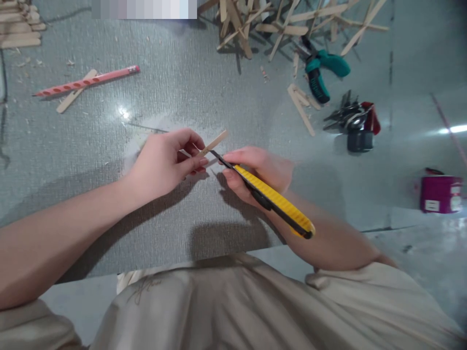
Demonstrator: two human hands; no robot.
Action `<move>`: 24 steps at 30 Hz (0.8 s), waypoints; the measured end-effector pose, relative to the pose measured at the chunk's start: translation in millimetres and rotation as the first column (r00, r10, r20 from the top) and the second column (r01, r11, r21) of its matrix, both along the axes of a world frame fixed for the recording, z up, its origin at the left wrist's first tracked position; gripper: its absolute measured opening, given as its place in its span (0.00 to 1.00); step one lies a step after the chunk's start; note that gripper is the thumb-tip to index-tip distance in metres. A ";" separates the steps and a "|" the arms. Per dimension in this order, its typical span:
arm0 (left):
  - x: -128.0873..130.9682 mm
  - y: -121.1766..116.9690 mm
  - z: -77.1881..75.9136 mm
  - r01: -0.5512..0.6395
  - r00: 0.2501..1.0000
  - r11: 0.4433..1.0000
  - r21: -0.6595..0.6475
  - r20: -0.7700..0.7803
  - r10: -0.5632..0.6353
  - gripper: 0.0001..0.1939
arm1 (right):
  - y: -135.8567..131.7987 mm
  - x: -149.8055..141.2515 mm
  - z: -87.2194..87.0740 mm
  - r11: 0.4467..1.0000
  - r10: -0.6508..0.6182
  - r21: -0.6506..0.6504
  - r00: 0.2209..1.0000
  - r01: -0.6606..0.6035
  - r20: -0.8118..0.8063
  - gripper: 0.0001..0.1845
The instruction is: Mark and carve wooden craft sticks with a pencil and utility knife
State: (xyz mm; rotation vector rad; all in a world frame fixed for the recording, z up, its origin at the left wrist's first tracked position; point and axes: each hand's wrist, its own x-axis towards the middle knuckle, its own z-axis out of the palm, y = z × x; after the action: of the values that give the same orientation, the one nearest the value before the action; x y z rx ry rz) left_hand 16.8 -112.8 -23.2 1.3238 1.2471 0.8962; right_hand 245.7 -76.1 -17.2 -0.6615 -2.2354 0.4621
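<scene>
My left hand (171,155) pinches a short wooden craft stick (218,139) between thumb and fingers, its free end pointing up and right. In my right hand (260,167) is a yellow and black utility knife (277,197), gripped near its front. The knife's dark blade reaches the stick just beside my left fingertips; whether it bites into the wood I cannot tell. Both hands are over the grey tabletop (160,243), close to the front of my body.
A pink pencil (91,81) rests across another craft stick (67,103) at the left. Stacked sticks (20,29) lie at the far left corner. Along the back is a jumble of sticks (241,24). Green-handled pliers (321,73), metal clips (352,119) and a purple box (441,194) are rightward.
</scene>
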 end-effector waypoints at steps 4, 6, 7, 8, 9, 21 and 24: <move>0.6 -0.3 2.5 0.003 1.000 1.000 -0.004 -0.026 -0.003 0.05 | -0.3 -1.8 -1.2 1.000 -0.014 0.015 1.000 0.014 -0.009 0.12; 0.9 -0.6 2.8 0.007 0.998 0.999 0.035 -0.057 -0.005 0.06 | -0.2 -2.1 -1.5 1.000 -0.016 0.013 1.000 0.016 0.002 0.12; 1.0 -0.7 2.6 0.007 0.998 0.999 0.053 -0.067 -0.004 0.07 | -0.1 -2.2 -1.5 1.000 -0.022 0.008 1.000 0.022 0.015 0.12; 1.0 -1.0 2.4 0.007 0.997 0.998 0.062 -0.074 -0.003 0.07 | 0.2 -2.3 -1.4 1.000 -0.023 0.008 0.999 0.023 0.026 0.12; 1.0 -1.2 2.0 0.008 0.997 0.998 0.065 -0.079 -0.003 0.08 | 0.6 -2.4 -1.1 1.000 -0.017 0.007 0.999 0.017 0.034 0.13; 4.0 -1.9 4.9 0.016 0.984 0.998 0.061 -0.178 -0.005 0.06 | 5.9 -2.9 -10.8 0.993 0.015 -0.114 0.995 -0.004 0.094 0.09; 1.7 -1.2 6.3 0.060 0.929 0.982 0.178 -0.369 0.010 0.07 | 8.1 -6.1 -12.0 0.989 0.018 -0.148 0.994 -0.001 0.110 0.06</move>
State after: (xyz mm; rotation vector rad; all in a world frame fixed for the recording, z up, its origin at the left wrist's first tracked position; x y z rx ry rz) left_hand 18.5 -114.0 -16.9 1.7127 1.4549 0.7812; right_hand 239.7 -68.1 -29.2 -0.7699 -2.3260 0.6135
